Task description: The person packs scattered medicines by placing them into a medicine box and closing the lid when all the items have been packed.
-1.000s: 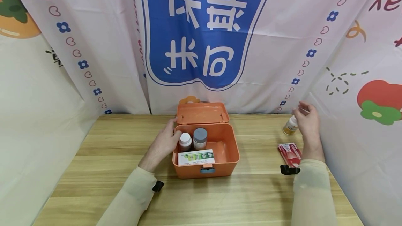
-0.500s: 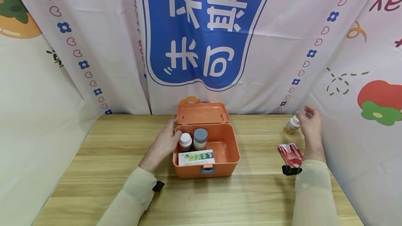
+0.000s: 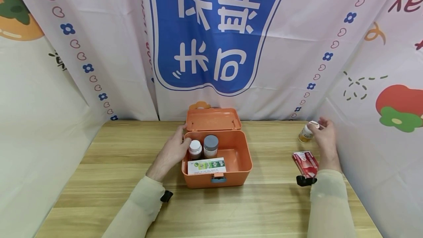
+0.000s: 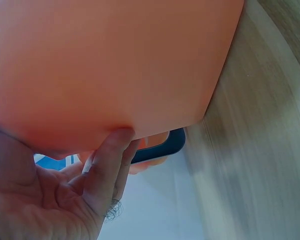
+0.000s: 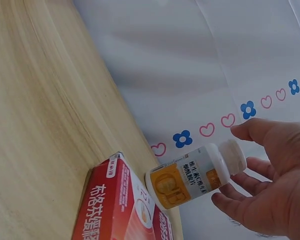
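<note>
An orange medicine box (image 3: 245,157) stands with its lid (image 3: 213,118) raised. My left hand (image 3: 172,151) grips its back left corner, with the thumb at the rim; in the left wrist view the fingers (image 4: 110,160) bear on the outer wall. Inside are a white-capped bottle (image 3: 195,148), a grey-capped bottle (image 3: 210,145) and a white carton (image 3: 206,165). At the far right, my right hand (image 3: 325,139) is spread around the white cap of a pill bottle (image 5: 185,177) with an orange label. In the right wrist view, a gap shows between thumb (image 5: 250,131) and cap.
A red and white medicine carton (image 3: 305,163) lies on the wooden table (image 3: 274,201), just in front of the pill bottle. Printed white cloth (image 3: 281,65) hangs behind the table and along both sides. A dark blue handle (image 4: 162,150) shows behind the box.
My right hand shifted slightly right, then came back left and lower, with the thumb now by the pill bottle's cap. The left hand and the box have stayed in place.
</note>
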{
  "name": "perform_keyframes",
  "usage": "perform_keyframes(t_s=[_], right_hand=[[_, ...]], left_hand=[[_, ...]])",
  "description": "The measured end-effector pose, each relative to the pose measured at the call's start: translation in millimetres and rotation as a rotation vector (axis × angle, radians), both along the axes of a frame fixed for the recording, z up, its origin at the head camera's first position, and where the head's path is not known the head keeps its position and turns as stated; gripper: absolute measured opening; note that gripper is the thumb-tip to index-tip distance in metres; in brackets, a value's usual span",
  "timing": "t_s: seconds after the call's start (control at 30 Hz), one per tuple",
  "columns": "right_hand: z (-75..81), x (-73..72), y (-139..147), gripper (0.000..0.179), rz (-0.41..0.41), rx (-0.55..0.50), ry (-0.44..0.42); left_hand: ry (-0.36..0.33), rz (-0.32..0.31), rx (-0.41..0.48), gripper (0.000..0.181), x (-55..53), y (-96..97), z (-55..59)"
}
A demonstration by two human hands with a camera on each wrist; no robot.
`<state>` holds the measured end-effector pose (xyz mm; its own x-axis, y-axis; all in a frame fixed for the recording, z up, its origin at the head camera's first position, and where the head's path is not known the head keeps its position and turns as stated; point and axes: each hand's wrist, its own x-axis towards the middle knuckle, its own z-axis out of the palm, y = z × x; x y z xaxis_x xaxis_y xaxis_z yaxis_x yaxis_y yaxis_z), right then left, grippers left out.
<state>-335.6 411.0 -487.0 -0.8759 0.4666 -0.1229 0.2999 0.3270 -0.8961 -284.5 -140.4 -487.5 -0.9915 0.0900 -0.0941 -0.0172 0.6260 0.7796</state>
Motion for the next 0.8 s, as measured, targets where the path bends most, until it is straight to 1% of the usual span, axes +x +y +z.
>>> perform_keyframes(t_s=[0.27,0.5,0.67,0.8], right_hand=[[-9.3,2.9,0,0.08,0.042,0.015,-0.022],[-16.4,2.7,1,0.072,0.031,0.042,-0.016],[-16.5,2.6,1,0.07,0.031,0.033,-0.021],[-13.0,3.7,0,0.07,0.036,0.022,-0.016]], left_hand=[[-0.002,-0.002,-0.004,0.066,-0.2,-0.2,-0.4],[-0.012,0.002,-0.003,0.066,-0.1,0.2,-0.3],[-0.018,0.003,-0.001,0.066,0.3,0.5,0.1],[-0.013,-0.001,0.001,0.066,0.1,0.4,0.3]])
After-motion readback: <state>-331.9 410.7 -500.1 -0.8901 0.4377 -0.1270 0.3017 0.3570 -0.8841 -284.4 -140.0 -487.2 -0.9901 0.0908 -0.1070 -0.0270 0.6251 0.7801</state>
